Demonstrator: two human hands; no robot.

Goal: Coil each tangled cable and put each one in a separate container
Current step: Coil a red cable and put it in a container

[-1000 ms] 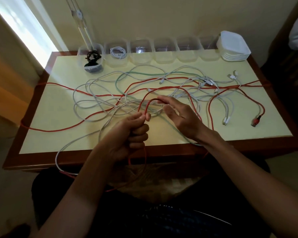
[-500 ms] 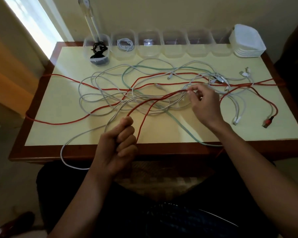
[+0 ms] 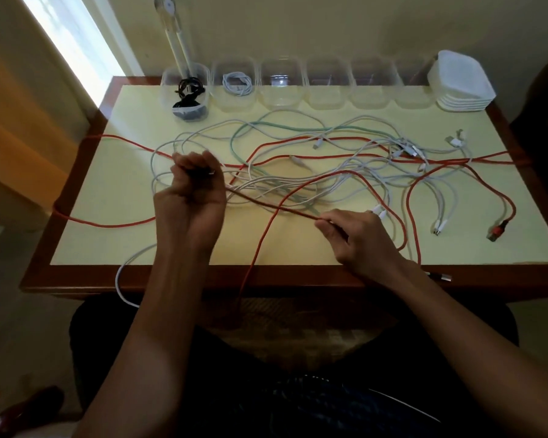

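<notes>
A long red cable (image 3: pixel 301 158) lies tangled with several white cables (image 3: pixel 355 172) and a green cable (image 3: pixel 285 125) across the yellow tabletop. My left hand (image 3: pixel 192 192) is raised above the table's left half, fingers curled round one end of the red cable. A taut stretch of it runs down to my right hand (image 3: pixel 358 238), which pinches it near the front edge. Another red strand hangs over the front edge. A red plug (image 3: pixel 497 232) lies at the right.
A row of clear containers (image 3: pixel 328 86) lines the back edge. The leftmost container (image 3: pixel 185 90) holds a black cable, the second container (image 3: pixel 234 85) a white coil. Stacked white lids (image 3: pixel 462 82) sit at the back right. A white cable loop (image 3: pixel 122 279) hangs off the front.
My left hand rose from the front edge to above the table's left half with the red cable. My right hand came back toward the front edge, and the cable is now taut between them.
</notes>
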